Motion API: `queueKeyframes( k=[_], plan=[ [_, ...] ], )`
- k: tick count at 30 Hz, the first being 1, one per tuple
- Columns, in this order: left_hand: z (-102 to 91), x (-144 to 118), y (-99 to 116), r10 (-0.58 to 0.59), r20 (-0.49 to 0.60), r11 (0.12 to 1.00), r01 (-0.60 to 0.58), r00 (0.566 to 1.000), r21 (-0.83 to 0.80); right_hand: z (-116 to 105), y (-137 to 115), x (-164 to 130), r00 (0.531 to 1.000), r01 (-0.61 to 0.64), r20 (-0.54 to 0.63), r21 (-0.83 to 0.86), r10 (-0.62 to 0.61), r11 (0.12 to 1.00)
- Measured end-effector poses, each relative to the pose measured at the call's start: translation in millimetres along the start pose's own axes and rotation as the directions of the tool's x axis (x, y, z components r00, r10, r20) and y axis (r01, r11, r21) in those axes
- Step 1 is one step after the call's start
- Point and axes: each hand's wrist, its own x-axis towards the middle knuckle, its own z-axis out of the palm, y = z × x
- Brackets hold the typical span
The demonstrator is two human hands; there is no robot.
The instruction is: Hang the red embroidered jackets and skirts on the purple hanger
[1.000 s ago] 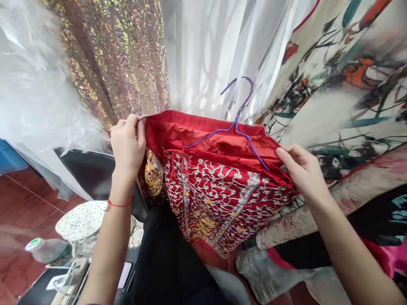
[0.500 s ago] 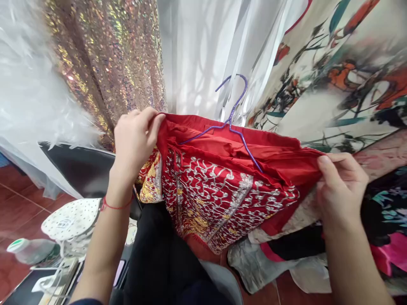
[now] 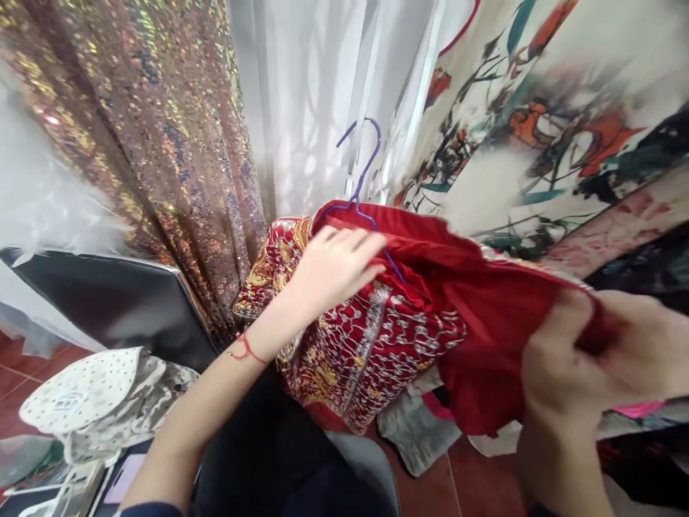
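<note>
A red garment (image 3: 377, 337) with silver and gold embroidery and a plain red lining hangs in front of me. A purple wire hanger (image 3: 367, 169) sits in its neck opening, hook up. My left hand (image 3: 341, 262) lies across the opening beside the hanger, thumb and fingers apart; whether it touches the lining is unclear. At the right, my right hand (image 3: 563, 359) is closed on the garment's edge, smeared by motion. More blurred skin reaches the right border, and I cannot tell whether it all belongs to that hand.
Behind hang a sequined cloth (image 3: 177, 122), a white curtain (image 3: 301, 93) and a flower-printed cloth (image 3: 538, 143). A black chair back (image 3: 108, 309) and a dotted cream cloth item (image 3: 86, 388) are at left. Grey cloth (image 3: 414, 431) lies on the tiled floor.
My left hand has let go of the garment's left edge and moved right to the hanger. The right side of the garment is pulled right and nearer, showing more lining. The view has shifted.
</note>
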Motion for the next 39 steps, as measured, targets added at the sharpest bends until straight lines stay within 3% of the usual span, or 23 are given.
queueKeyframes(
  k=[2,3,5,7,11,15,17,20,23,25,27,29,30,32,34,36,37,39],
  plan=[
    [23.0,4,6,0.162,0.019,0.985,-0.16,0.987,-0.068,-4,-1,-19,0.997,0.059,-0.038,-0.028,-0.061,0.998],
    [33.9,4,8,0.19,0.023,0.978,-0.186,0.982,-0.098,-5,0,-30,0.997,0.077,-0.008,-0.038,-0.077,0.996],
    [53.5,-1,11,0.136,0.007,0.978,-0.133,0.991,-0.159,-5,3,-52,0.99,0.086,0.117,-0.065,-0.078,0.994],
    [70.4,-6,14,0.023,-0.043,0.977,-0.032,0.999,-0.211,1,5,-73,0.984,0.126,0.138,-0.077,-0.115,0.989],
    [99.8,-7,20,-0.103,-0.184,0.989,0.081,0.978,-0.126,17,-1,-92,0.957,0.29,-0.01,-0.003,-0.29,0.957],
    [124.0,7,21,-0.126,-0.259,0.989,0.103,0.958,-0.102,10,-23,-93,0.968,0.229,-0.112,0.037,-0.224,0.973],
    [129.8,11,20,-0.158,-0.273,0.983,0.126,0.949,-0.132,7,-38,-98,0.974,0.21,-0.109,0.089,-0.2,0.974],
    [124.7,2,17,-0.236,-0.285,0.954,0.165,0.929,-0.251,23,-55,-114,0.958,0.243,0.093,0.238,-0.271,0.941],
    [108.7,-28,20,-0.334,-0.319,0.881,0.174,0.887,-0.44,57,-59,-129,0.907,0.209,0.301,0.289,-0.296,0.934],
    [100.3,-54,29,-0.422,-0.313,0.808,0.197,0.851,-0.555,72,-54,-132,0.837,0.267,0.392,0.319,-0.383,0.909],
    [99.4,-78,42,-0.493,-0.2,0.701,0.25,0.847,-0.668,71,-47,-125,0.741,0.376,0.404,0.41,-0.535,0.831],
    [107.0,-94,57,-0.523,-0.038,0.594,0.332,0.851,-0.732,57,-36,-107,0.706,0.435,0.324,0.505,-0.63,0.746],
    [113.1,-99,64,-0.524,0.019,0.563,0.364,0.851,-0.742,48,-31,-95,0.736,0.429,0.258,0.538,-0.626,0.726],
    [126.8,-102,75,-0.524,0.073,0.547,0.401,0.849,-0.735,35,-19,-64,0.842,0.385,0.115,0.557,-0.528,0.736],
    [138.6,-99,79,-0.521,0.087,0.541,0.408,0.849,-0.735,37,-8,-30,0.911,0.322,0.054,0.524,-0.408,0.789],
    [145.4,-98,77,-0.517,0.092,0.512,0.394,0.851,-0.764,56,4,-1,0.933,0.223,0.146,0.485,-0.329,0.846],
    [146.8,-99,74,-0.52,0.091,0.49,0.384,0.849,-0.782,69,11,10,0.923,0.155,0.233,0.505,-0.307,0.849],
    [147.1,-103,70,-0.547,0.086,0.451,0.38,0.833,-0.808,97,22,20,0.855,0.015,0.427,0.545,-0.293,0.838]
  ],
)
